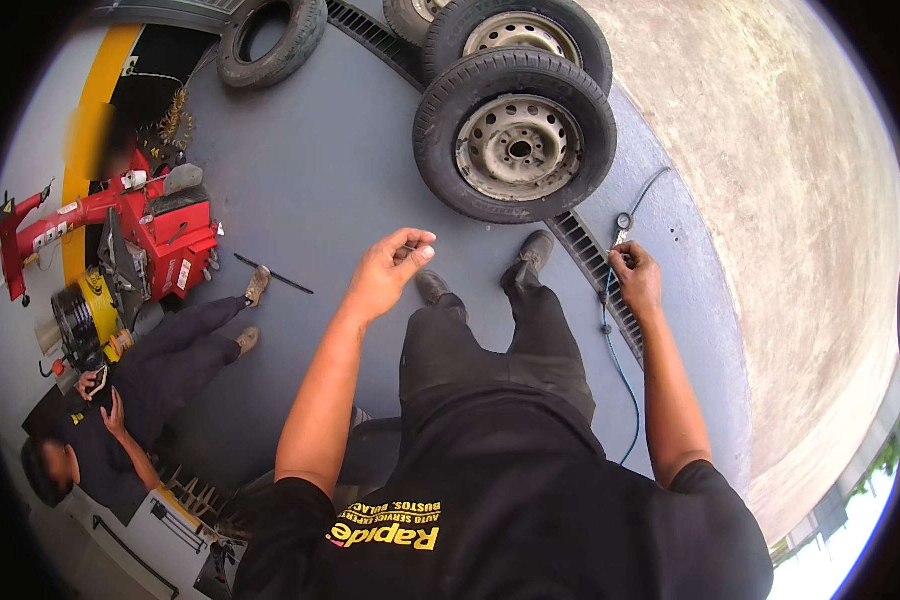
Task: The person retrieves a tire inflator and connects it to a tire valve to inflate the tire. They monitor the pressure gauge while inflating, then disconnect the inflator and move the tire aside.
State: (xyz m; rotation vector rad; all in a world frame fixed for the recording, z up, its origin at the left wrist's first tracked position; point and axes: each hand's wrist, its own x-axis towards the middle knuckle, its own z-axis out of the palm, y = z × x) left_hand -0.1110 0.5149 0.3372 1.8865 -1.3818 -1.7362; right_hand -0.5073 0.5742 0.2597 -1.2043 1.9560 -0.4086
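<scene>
My right hand [638,277] is closed around the handle end of a tyre inflator [623,226] with a small round gauge. From the gauge a short hose curves away, and a thin blue hose [625,385] hangs below the hand. My left hand [390,270] is raised in front of me, thumb and fingers drawn together; whatever small thing may be between them I cannot make out. Just beyond my feet a steel wheel with its tyre [520,152] leans with its rim toward me. A second wheel [525,35] stands right behind it.
Part of a third wheel [405,18] shows at the back. A bare tyre [270,45] lies at the far left. A drain grate [580,245] crosses the floor. On the left are a red tyre machine [175,240], a dark bar [275,273] and a co-worker [120,400] holding a phone.
</scene>
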